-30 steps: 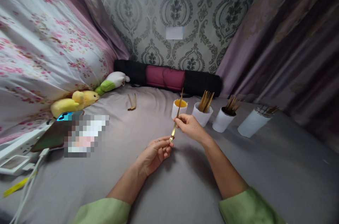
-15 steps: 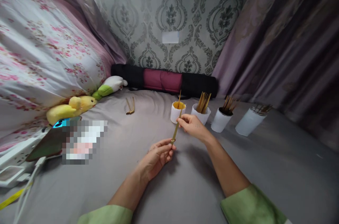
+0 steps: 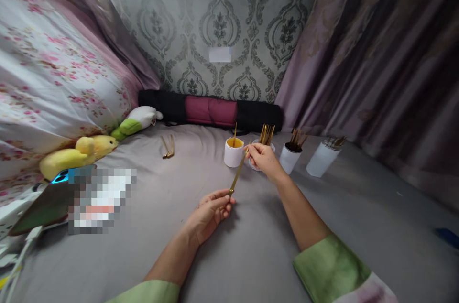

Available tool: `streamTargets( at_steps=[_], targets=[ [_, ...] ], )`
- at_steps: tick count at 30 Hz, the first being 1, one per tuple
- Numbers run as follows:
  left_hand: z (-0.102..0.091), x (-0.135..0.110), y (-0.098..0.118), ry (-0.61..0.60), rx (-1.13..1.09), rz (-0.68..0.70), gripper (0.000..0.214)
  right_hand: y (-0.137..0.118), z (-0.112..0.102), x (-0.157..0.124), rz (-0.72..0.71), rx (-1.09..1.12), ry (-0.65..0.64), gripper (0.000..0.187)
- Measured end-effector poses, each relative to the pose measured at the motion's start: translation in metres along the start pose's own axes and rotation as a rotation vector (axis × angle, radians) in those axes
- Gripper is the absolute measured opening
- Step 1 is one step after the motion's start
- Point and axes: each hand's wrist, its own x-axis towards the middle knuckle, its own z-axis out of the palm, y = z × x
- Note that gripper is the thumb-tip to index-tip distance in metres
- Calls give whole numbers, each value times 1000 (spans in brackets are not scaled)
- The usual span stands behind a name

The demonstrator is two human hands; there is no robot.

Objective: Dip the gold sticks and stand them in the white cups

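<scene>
A slim gold-coloured stick (image 3: 237, 177) slants up and away between my two hands, with a small knob near its lower end. My left hand (image 3: 211, 210) pinches that lower end between thumb and fingers, palm partly turned up. Near the upper end, my right hand (image 3: 263, 158) is closed with its fingertips on the stick. Just beyond stands a white cup with a yellow inside (image 3: 234, 156), holding one thin stick. A second white cup (image 3: 255, 167) with several gold sticks is partly hidden behind my right hand.
Farther right stand a dark-lined white cup (image 3: 289, 159) and another white cup (image 3: 322, 159), both holding thin sticks. Small gold pieces (image 3: 168, 147) lie on the grey sheet. Plush toys (image 3: 77, 152), a phone (image 3: 43, 207) and cables occupy the left. A black-and-maroon roll (image 3: 211, 111) lies along the wall.
The view has turned slightly right, so the surroundings sit farther left. My right hand has shifted a little up the stick, away from my left hand, which keeps hold of the lower end.
</scene>
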Motion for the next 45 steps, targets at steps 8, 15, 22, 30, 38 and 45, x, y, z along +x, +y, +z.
streamTargets(
  at_steps=[8, 15, 22, 30, 38, 45],
  targets=[
    [-4, 3, -2, -40, -13, 12, 26, -13, -7, 4, 26, 95, 82, 26],
    [-6, 4, -1, -41, -42, 11, 24, -26, -10, 8, 40, 66, 71, 23],
    [-7, 4, -1, -47, -66, 8, 22, -33, -10, 11, 93, -2, 52, 18],
    [-10, 7, 0, -59, -101, 9, 18, -36, -10, 19, 119, -33, 74, 18],
    [-16, 11, 4, -70, -250, -2, 14, -49, -19, 34, 68, -21, 204, 19],
    [-24, 17, 10, -90, -375, -15, 12, -66, -33, 50, 27, -102, 280, 21]
  ],
)
